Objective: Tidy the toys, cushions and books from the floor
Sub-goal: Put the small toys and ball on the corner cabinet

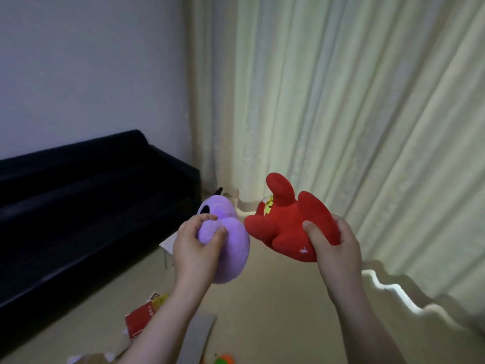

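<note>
The left hand [195,243] grips a purple plush toy [232,256] held in the air just below the middle of the view, at about 6 o'clock. Its fingers [207,219] are curled over the top of the soft body and the thumb presses into the side. The right hand [333,245] holds a red plush toy [286,222] at about 5 o'clock. Its thumb lies pressed on the near face; the other fingers are hidden behind the toy, so how they sit cannot be told. The two toys are side by side and nearly touching, the red one at 3 o'clock of the purple one.

A black sofa [78,206] runs along the wall [91,61] at 9 o'clock. Pale curtains [341,101] fill the view from 12 to 4 o'clock. On the floor [275,298], a red book [141,316] lies at 7 o'clock, partly hidden by the left forearm. A small orange and green toy [223,359] shows at the bottom edge, at 6 o'clock.
</note>
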Demonstrator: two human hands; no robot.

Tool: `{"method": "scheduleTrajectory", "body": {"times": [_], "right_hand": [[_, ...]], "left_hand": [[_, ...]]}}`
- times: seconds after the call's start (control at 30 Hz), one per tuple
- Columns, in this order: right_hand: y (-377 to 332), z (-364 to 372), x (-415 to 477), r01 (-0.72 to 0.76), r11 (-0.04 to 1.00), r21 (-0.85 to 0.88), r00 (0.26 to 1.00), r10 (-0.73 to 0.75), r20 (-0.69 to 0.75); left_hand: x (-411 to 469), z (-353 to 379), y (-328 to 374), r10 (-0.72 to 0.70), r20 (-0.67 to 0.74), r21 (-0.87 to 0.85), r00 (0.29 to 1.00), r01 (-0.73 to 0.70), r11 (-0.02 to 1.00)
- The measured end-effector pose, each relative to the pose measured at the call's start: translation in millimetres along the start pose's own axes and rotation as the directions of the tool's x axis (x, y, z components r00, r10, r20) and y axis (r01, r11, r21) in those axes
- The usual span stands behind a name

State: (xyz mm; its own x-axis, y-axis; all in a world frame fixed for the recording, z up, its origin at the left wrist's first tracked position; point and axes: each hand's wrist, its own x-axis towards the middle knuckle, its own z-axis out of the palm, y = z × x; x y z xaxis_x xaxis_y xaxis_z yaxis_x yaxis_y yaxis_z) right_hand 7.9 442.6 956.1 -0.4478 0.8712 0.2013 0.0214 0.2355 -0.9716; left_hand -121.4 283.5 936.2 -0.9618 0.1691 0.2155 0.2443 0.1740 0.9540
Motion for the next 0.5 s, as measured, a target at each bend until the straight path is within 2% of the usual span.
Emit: {"method": "scheduleTrajectory", "body": {"times": [0.13,0.27,0.5], "right_hand": [[12,-113,11,-0.009,1.0,-0.023,0.986,0.005,-0.167],[20,-219,16,-0.022,0.999,-0.041,0.961,0.01,-0.277],[37,-384,-5,-0.062,0.992,-0.114,0.879,0.0,-0.477]], "left_hand": [[-52,89,41,0.055,0.16,-0.06,0.986,-0.046,0.997],[-106,165,78,0.106,0.272,-0.125,0.956,-0.074,0.989],[-213,280,131,0.177,0.49,-0.174,0.854,-0.104,0.979]]}}
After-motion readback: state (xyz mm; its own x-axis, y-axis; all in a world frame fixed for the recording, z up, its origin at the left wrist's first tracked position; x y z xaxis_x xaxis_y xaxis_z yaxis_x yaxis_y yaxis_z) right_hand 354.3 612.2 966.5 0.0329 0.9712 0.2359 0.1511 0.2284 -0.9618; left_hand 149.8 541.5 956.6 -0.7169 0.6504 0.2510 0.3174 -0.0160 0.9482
